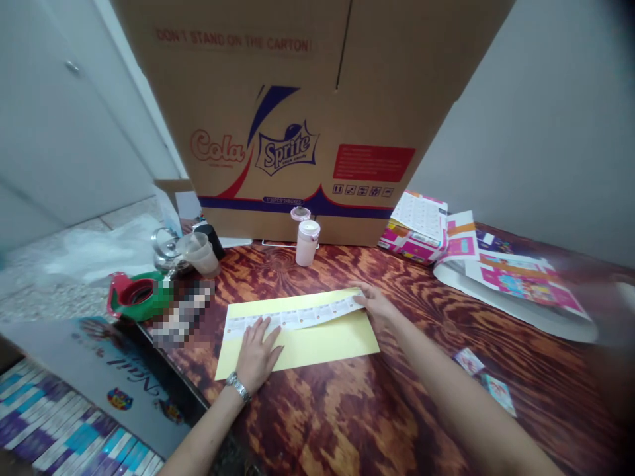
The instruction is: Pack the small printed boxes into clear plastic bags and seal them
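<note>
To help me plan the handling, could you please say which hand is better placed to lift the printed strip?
Probably the right hand: its fingers rest on the end of the printed strip, above the yellow sheet. The left hand lies flat on the strip, holding it down.

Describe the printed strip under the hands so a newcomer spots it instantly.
On the wood-grain table before the big Sprite carton lies a yellow sheet. Across it runs a narrow white strip of small printed panels, under the left hand and right hand, unlike the plain sheet.
</note>
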### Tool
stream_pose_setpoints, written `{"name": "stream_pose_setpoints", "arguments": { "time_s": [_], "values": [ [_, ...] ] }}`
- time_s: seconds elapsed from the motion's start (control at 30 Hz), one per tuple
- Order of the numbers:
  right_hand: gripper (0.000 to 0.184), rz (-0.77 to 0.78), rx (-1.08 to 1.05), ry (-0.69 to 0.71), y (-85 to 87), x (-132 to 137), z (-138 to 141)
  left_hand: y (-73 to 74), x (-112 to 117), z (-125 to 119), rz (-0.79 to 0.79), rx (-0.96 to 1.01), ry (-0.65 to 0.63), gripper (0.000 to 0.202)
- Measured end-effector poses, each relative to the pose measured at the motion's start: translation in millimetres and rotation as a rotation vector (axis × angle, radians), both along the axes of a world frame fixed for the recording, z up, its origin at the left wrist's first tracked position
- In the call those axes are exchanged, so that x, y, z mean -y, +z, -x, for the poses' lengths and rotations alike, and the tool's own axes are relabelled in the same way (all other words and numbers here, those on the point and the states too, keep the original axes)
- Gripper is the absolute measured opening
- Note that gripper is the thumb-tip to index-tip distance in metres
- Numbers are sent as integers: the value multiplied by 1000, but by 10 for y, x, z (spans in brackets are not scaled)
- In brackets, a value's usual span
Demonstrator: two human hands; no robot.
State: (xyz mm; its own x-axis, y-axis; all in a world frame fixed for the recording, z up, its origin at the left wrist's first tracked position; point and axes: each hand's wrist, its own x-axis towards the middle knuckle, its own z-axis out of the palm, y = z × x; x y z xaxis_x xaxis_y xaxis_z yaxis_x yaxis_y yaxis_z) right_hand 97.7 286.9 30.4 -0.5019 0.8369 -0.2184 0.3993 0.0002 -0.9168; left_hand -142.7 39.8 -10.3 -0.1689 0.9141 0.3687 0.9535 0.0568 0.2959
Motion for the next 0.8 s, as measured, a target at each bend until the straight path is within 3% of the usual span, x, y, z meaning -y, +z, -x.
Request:
{"name": "stream_pose_setpoints", "arguments": {
  "time_s": [0.07, 0.13, 0.2, 0.27, 0.37, 0.47, 0.8],
  "values": [
    [42, 135, -127, -26, 127, -6, -43, 90, 112, 32, -114, 156, 135, 32],
    [40, 260, -254, -64, 262, 4, -102, 187, 244, 70, -196, 373, 350, 38],
    [40, 329, -330, -83, 389, 43, -154, 267, 357, 109, -230, 654, 558, 51],
    [41, 377, -378, -95, 495, 108, -188, 319, 418, 146, -235, 974, 651, 62],
    [44, 412, -418, -104, 617, 223, -213, 353, 411, 195, -224, 1327, 608, 68],
    [44, 410, -434, -112, 700, 306, -245, 372, 358, 243, -215, 1496, 564, 68],
    [38, 420, -531, -173, 740, 340, -458, 391, 412, 224, -173, 1478, 548, 61]
  ]
}}
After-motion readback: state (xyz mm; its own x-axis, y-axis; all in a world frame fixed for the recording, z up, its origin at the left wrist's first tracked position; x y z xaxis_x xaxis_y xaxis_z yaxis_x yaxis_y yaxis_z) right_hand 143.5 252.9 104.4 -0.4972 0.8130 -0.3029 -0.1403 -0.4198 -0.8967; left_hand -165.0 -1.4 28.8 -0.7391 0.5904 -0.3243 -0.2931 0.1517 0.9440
